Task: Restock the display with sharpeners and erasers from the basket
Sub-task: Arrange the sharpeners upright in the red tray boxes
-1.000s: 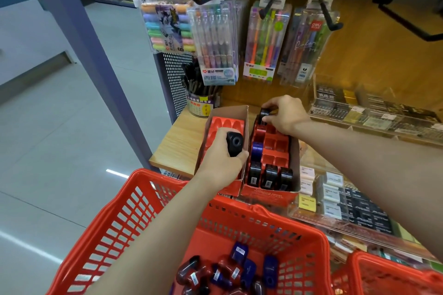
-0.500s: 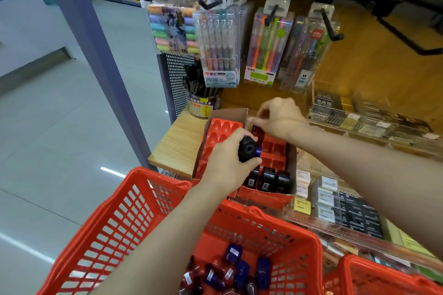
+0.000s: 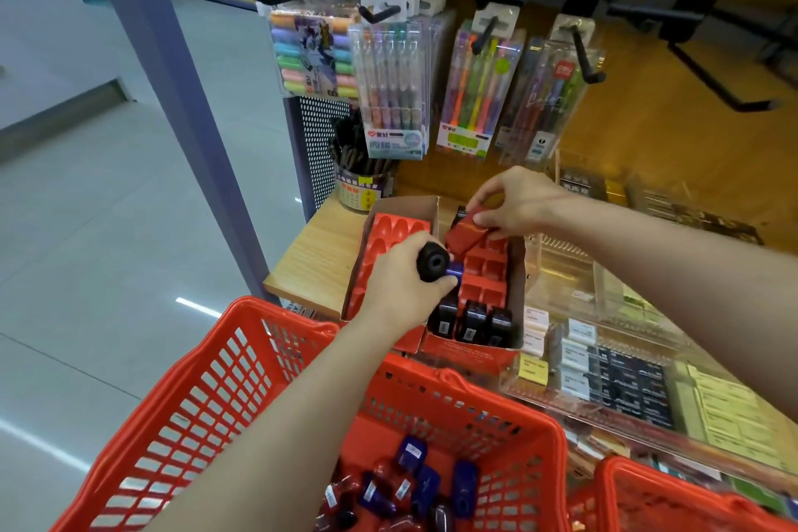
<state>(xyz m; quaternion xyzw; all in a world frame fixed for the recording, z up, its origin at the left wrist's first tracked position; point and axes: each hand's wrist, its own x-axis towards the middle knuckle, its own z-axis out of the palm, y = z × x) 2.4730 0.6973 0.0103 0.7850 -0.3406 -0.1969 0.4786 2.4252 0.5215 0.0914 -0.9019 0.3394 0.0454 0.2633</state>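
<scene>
A: Over the display box, what are your hands doing?

B: My right hand pinches a red sharpener above the box's far end. A second ago that hand was pressed down into the far slots; now it is lifted, with the red one tilted between fingers and thumb. I judge I am turning it to seat it properly, so that slot is not filled yet.

A: And the left?

B: My left hand is curled round a black sharpener, hole facing me. It has moved from the box's left edge to above its middle, so it looks next in line for a slot.

A: What is already in the box?

B: Three black sharpeners stand in the near row, and one blue sharpener shows just behind my left fingers. Several red slots between them and the far end stay open.

A: And the supply?

B: Below the box, the red basket holds roughly ten sharpeners, blue and dark red, piled too loosely to count exactly. I see no erasers in it
</scene>
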